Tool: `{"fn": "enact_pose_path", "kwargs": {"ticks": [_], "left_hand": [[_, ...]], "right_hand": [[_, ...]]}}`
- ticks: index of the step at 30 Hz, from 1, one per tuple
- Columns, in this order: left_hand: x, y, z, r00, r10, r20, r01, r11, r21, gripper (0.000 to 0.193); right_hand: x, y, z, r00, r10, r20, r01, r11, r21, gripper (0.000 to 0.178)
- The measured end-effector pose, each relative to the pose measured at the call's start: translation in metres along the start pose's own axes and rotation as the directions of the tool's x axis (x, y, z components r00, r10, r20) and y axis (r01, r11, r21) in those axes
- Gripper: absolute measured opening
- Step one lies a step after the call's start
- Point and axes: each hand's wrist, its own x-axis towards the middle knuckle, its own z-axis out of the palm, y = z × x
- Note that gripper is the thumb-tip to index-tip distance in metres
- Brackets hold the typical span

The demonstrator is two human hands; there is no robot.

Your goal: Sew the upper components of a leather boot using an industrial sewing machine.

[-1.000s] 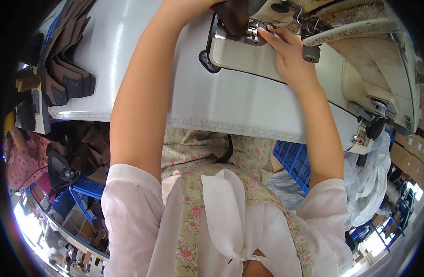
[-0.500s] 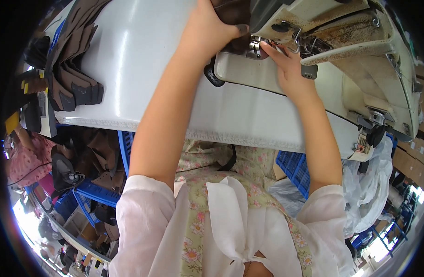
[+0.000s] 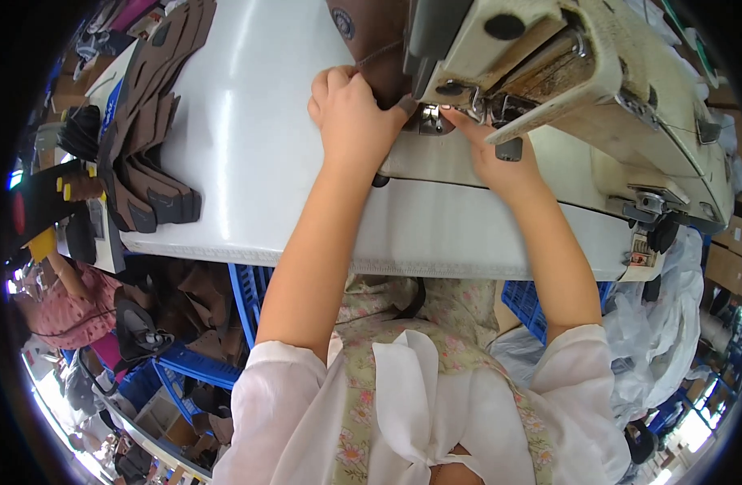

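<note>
A brown leather-like piece with a round emblem and a seam lies under the head of a sewing machine. My left hand grips its near left edge, fingers curled and thumb resting toward the needle area. Beside the thumb is the shiny metal presser foot. From the right, my right hand reaches below the machine head. Its index finger is stretched out to the presser foot, while the other fingers are partly hidden by the machine.
Several brown cut pieces are stacked at the table's left. A ruler strip runs along the near edge of the white table. Blue crates stand below, with clear plastic bags at the right. Another person is at far left.
The whole view has shifted, so more of the left hand and the brown piece shows. Both hands remain close to the presser foot.
</note>
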Motion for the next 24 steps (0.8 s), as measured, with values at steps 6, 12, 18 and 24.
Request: {"fn": "enact_pose_path", "kwargs": {"ticks": [6, 12, 18, 24], "left_hand": [[0.0, 0.004, 0.003, 0.999, 0.029, 0.019, -0.029, 0.999, 0.021, 0.045], [0.0, 0.004, -0.001, 0.999, 0.016, 0.043, -0.017, 1.0, 0.026, 0.045], [0.0, 0.009, -0.005, 0.997, 0.008, 0.072, -0.007, 1.0, -0.018, 0.046], [-0.001, 0.002, 0.0, 0.998, 0.012, 0.065, -0.014, 0.999, 0.032, 0.048]], "right_hand": [[-0.003, 0.005, 0.001, 0.997, -0.049, -0.064, 0.05, 0.999, 0.01, 0.013], [-0.005, 0.007, 0.007, 0.998, -0.025, -0.061, 0.026, 1.0, 0.01, 0.015], [-0.008, 0.011, 0.01, 0.998, 0.0, -0.063, -0.001, 1.0, -0.015, 0.019], [-0.006, 0.01, 0.01, 0.999, 0.002, -0.039, -0.002, 1.0, -0.013, 0.017]]}}
